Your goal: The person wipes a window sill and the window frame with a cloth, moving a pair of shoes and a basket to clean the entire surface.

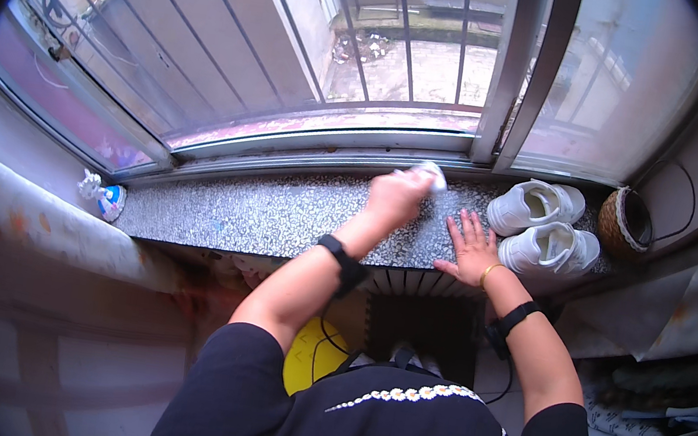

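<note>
My left hand (397, 196) is closed around a crumpled white cloth or wad of tissue (431, 176), near the back edge of the speckled stone windowsill (257, 209). Motion blurs the hand and the white thing. To the right, my right hand (473, 251) lies palm down with spread fingers at the sill's front edge, holding nothing. Just beyond its fingers stands a pair of white sneakers, one shoe (525, 208) behind the other (540, 248). Both wrists wear black bands with cables, and a gold-coloured bracelet circles the right wrist.
A woven basket (620, 220) stands right of the shoes. At the sill's left end is a small blue and white figurine (109, 198). The sliding window frame (332, 143) borders the back, with bars outside. A radiator (407, 282) and a yellow round object (307, 358) are below.
</note>
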The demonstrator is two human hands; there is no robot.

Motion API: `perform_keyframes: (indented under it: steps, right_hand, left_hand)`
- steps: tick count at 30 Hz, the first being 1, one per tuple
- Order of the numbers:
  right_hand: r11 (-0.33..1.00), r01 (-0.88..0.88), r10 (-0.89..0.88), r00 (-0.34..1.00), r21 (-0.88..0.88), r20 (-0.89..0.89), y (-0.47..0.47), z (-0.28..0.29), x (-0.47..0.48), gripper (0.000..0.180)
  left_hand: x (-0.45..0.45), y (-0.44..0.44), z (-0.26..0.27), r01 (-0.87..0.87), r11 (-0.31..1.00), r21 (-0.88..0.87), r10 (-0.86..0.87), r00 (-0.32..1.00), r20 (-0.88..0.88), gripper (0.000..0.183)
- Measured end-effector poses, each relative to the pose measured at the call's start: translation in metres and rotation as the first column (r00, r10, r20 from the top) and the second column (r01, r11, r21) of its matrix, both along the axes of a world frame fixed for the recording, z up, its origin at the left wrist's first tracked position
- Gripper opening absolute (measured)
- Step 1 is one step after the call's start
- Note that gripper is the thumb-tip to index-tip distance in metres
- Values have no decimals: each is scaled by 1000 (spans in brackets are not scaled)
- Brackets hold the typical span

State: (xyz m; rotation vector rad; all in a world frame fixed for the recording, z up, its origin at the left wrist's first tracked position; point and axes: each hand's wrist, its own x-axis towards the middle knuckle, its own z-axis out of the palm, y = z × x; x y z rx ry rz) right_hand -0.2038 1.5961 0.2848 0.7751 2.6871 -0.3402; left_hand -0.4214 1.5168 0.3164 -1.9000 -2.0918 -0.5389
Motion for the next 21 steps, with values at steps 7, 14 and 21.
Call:
perform_keyframes:
  steps: [7,14,21]
  right_hand:
    - [999,-8,8,1000,51,-7,0,-5,2,103]
    - [999,-28,26,999,44,31,-1,-3,-2,103]
    - [1000,-6,4,998,28,58,-3,3,-6,103]
  left_hand:
    - [25,18,-41,-20,985,-172,45,988,146,47]
    - [-115,-116,-69,-421,891,-172,442,891,109,37]
    - [-137,-138,-72,-489,794,-362,552,829,90,55]
